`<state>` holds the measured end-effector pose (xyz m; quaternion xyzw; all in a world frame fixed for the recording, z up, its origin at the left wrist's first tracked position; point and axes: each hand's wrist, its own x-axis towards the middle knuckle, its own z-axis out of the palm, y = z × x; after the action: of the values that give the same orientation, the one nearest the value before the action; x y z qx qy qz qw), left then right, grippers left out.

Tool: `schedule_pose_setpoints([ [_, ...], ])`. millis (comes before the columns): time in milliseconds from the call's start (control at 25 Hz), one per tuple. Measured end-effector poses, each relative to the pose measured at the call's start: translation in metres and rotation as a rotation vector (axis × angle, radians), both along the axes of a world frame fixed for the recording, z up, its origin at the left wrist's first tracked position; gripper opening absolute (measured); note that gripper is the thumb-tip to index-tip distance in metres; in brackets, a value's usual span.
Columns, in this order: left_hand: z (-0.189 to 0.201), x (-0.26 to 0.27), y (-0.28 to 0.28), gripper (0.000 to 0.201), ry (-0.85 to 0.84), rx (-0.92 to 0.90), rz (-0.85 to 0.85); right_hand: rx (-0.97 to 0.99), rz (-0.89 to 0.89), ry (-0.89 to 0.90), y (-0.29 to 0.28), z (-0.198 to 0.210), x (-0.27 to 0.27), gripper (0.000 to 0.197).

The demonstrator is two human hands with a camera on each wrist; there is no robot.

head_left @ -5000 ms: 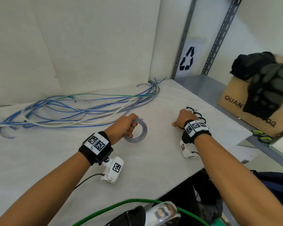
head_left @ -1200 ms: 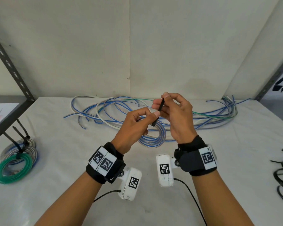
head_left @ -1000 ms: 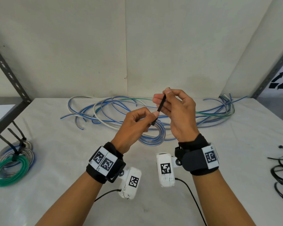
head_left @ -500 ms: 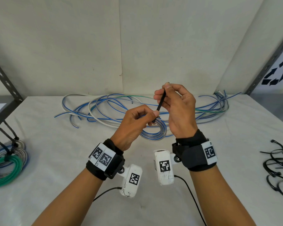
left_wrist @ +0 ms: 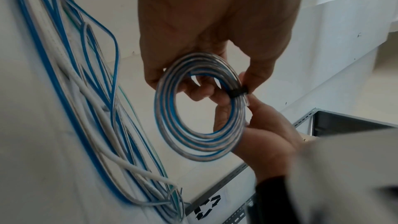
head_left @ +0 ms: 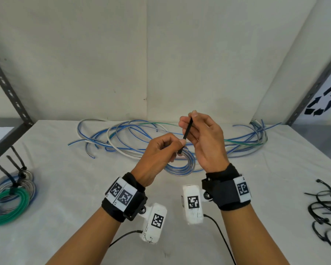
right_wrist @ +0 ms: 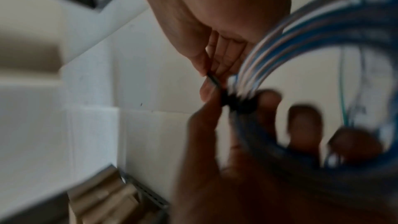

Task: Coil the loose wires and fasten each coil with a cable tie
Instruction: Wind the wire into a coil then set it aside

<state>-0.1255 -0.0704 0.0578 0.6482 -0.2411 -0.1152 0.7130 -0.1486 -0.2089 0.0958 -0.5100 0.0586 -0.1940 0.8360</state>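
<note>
A small coil of blue and clear wire (head_left: 180, 166) (left_wrist: 198, 117) hangs above the table, gripped by my left hand (head_left: 177, 145). A black cable tie (head_left: 186, 132) is wrapped round the coil's strands (left_wrist: 238, 92) (right_wrist: 233, 100). My left thumb and forefinger pinch the coil at the tie's band. My right hand (head_left: 188, 123) pinches the tie's tail, which slants up from the coil. The right wrist view is blurred. Loose blue, white and green wires (head_left: 122, 138) lie across the back of the table.
Tied coils, one green (head_left: 8, 199), lie at the table's left edge. A heap of spare black cable ties (head_left: 325, 211) lies at the right. Slotted metal shelf uprights stand at the left (head_left: 8, 88) and right (head_left: 313, 87). The white wall is close behind.
Five seconds ago my left hand held the coil on the table and my right reached the spare ties. Now both hands are raised with a tie round the coil, its tail drawn slightly upward.
</note>
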Motion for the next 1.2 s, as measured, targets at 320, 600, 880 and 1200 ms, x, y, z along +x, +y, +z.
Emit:
schedule_pose_setpoints([
  [320,0.018,0.023,0.063,0.035,0.187,-0.032,0.173,-0.429,0.318,0.168,0.033,0.006,0.007,0.029],
  [600,0.02,0.001,0.141,0.025,0.509,-0.273,-0.049,-1.086,0.311,-0.147,0.097,0.009,0.012,0.013],
  [880,-0.002,-0.008,0.203,0.045,0.154,0.311,0.277,-1.801,0.189,0.066,0.16,0.026,0.023,0.02],
  [1200,-0.006,-0.01,0.253,0.017,0.286,0.098,0.316,-0.921,0.208,0.019,0.197,-0.019,0.028,0.037],
])
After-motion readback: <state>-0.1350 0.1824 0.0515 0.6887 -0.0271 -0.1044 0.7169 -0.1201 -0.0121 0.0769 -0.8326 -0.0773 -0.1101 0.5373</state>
